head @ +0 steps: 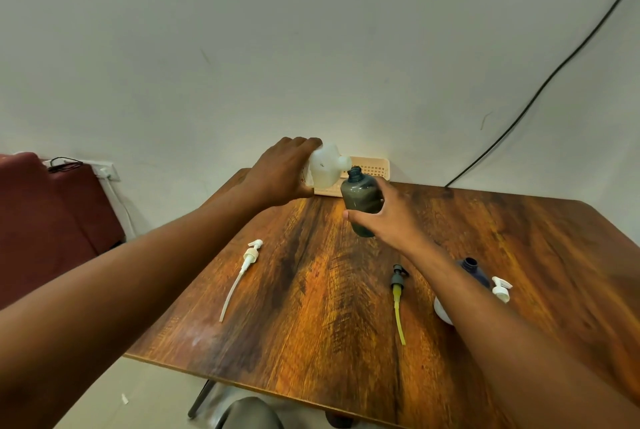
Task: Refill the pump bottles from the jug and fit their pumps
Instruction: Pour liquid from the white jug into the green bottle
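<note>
Grey bottle [361, 200]: we see it lifted above the table [311, 307], uncapped, smoky and see-through.
Right hand [384, 217]: fingers curled round the grey bottle's lower half, arm stretched forward.
Left hand [280, 176]: clamped on the white jug [327, 165], tipped so its spout sits just beside the grey bottle's mouth.
Hard to make out: any liquid flowing; our right forearm hides most of a blue bottle [472, 271].
Pumps: a white pump [242, 273] lies left of the grey bottle, a grey pump [398, 297] nearer us.
</note>
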